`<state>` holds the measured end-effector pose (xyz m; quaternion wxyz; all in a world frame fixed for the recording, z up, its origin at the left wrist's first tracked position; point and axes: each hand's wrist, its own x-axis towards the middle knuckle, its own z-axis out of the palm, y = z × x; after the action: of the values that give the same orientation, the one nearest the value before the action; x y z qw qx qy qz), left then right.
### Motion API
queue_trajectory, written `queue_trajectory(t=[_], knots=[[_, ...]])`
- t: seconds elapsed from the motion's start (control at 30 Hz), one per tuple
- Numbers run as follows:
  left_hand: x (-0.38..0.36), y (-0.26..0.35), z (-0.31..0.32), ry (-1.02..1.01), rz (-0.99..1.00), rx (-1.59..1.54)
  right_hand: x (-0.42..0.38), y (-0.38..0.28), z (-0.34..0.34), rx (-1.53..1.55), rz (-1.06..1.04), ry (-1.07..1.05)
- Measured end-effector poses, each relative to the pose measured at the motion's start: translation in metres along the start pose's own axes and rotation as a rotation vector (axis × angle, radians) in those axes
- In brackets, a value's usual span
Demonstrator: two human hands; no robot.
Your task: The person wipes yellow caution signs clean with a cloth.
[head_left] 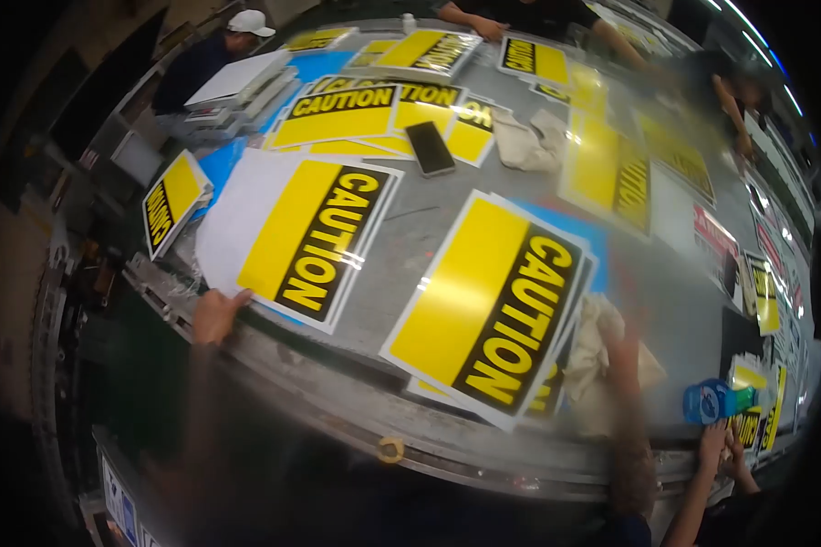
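Observation:
My left hand (215,315) is at the near table edge, its fingers closed at the lower left corner of a yellow and black caution sign (278,242). That sign lies over white sheets. My right hand (622,351) is smeared by motion over a crumpled cream cloth (593,365); its fingers cannot be made out, nor whether it grips the cloth. Between my hands lies a stack of caution signs (456,283), slightly fanned, with blue material under its far right side.
More caution signs (337,114) lie across the table (410,205), with a phone (430,149) and another cloth (527,141). Co-workers stand at the far side and left. At right, another person's hands (722,442) are beside a blue bottle (707,401).

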<state>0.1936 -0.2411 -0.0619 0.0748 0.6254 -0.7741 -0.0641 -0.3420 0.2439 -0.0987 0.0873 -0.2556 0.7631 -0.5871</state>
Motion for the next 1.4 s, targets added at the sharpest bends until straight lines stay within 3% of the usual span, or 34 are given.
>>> queue_trajectory(t=[0.1, 0.13, 0.17, 0.2, 0.27, 0.33, 0.57, 0.7, 0.87, 1.03, 1.17, 1.27, 1.4], knots=[[-0.039, 0.05, -0.054, 0.113, 0.044, -0.125, -0.003, -0.017, 0.004, 0.117, 0.157, -0.039], [-0.059, 0.075, -0.051, 0.111, 0.175, -0.232, -0.002, -0.029, 0.002, 0.182, 0.149, -0.159], [-0.085, 0.109, -0.048, 0.007, 0.277, -0.371, 0.0, -0.031, 0.006, 0.256, 0.153, -0.189], [-0.119, 0.157, -0.067, -0.241, 0.261, -0.46, 0.003, -0.031, 0.008, 0.28, 0.162, -0.199], [-0.147, 0.184, -0.043, -0.225, 0.772, -0.397, 0.004, -0.03, 0.01, 0.277, 0.187, -0.189], [-0.159, 0.199, -0.018, -0.17, 0.855, -0.375, 0.0, -0.02, 0.002, 0.236, 0.19, -0.135], [-0.174, 0.219, -0.009, -0.244, 0.499, -0.192, 0.002, -0.021, 0.0, 0.206, 0.246, -0.179], [-0.179, 0.222, -0.007, -0.331, 0.37, -0.25, -0.001, -0.028, 0.006, 0.087, 0.138, -0.101], [-0.176, 0.222, -0.004, -0.4, 0.222, -0.333, 0.002, -0.037, 0.002, 0.053, 0.157, -0.182], [-0.175, 0.216, -0.003, -0.464, 0.05, -0.472, -0.001, -0.033, 0.011, -0.07, -0.023, -0.193], [-0.171, 0.202, 0.005, -0.618, -0.012, -0.788, -0.01, -0.052, 0.018, -0.293, -0.198, -0.312], [-0.176, 0.212, -0.003, -0.772, -0.21, -1.362, -0.02, -0.069, 0.027, -0.437, -0.363, -0.339], [-0.194, 0.245, 0.009, -0.82, -0.383, -2.091, -0.018, -0.05, 0.032, -0.479, -0.393, -0.391]])
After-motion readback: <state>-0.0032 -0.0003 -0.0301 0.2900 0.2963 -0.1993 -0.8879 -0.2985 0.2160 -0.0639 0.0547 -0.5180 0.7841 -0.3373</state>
